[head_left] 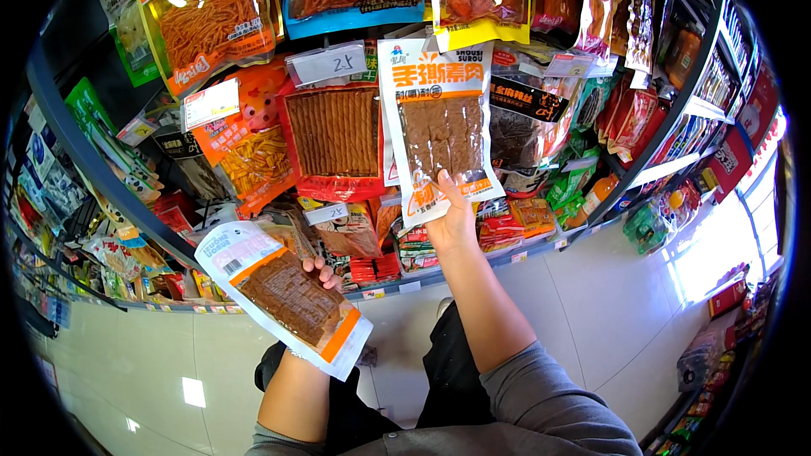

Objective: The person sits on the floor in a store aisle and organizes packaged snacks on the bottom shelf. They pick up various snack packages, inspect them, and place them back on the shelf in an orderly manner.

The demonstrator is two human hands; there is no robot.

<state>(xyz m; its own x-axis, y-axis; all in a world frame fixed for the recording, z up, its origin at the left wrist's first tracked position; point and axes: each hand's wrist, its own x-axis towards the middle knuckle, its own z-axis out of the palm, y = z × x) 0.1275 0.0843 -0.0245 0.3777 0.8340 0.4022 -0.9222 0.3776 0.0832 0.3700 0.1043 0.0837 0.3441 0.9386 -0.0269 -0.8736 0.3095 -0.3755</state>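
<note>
While the left hand (321, 272) grips a tilted packet (297, 297) | right hand (456, 224) pinches second packet (443, 131) near lower end | best kept straight, clear of red bag (335, 137)

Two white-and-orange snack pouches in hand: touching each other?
Apart. The head view shows red packets on the shelf through the gap between the lower pouch and the upper pouch.
</note>
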